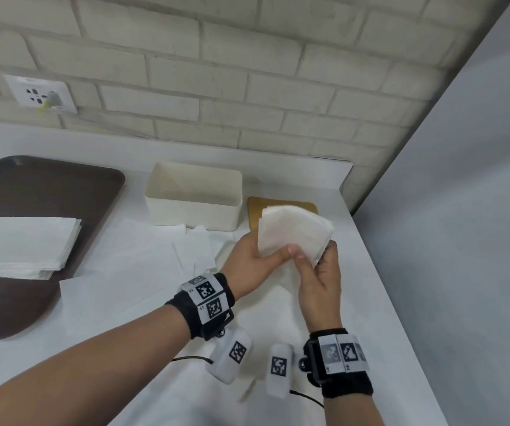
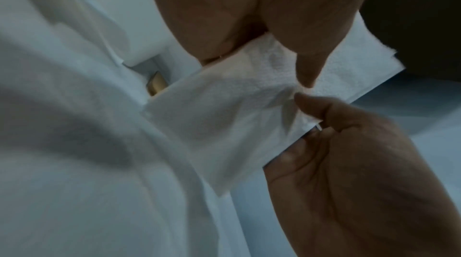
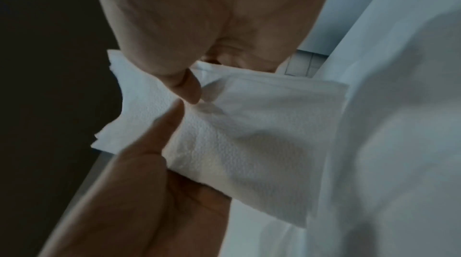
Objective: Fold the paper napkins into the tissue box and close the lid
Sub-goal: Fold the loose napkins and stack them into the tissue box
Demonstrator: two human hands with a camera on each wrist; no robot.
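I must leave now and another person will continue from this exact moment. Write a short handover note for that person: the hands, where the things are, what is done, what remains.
Left hand: pinches the folded napkin from the left, thumb on top.
Right hand: grips the same napkin from the right, fingers at its edge. The napkin is held in the air, in front of the box.
Tissue box: open, at the back of the counter; no napkin is visible inside from this angle.
Lid: flat on the counter, right of the box.
Napkin stack: on the brown tray, left.
Loose unfolded sheets: on the counter in front of the box.
Done: one napkin folded.
Left: put it into the box, fold the rest, close the lid.
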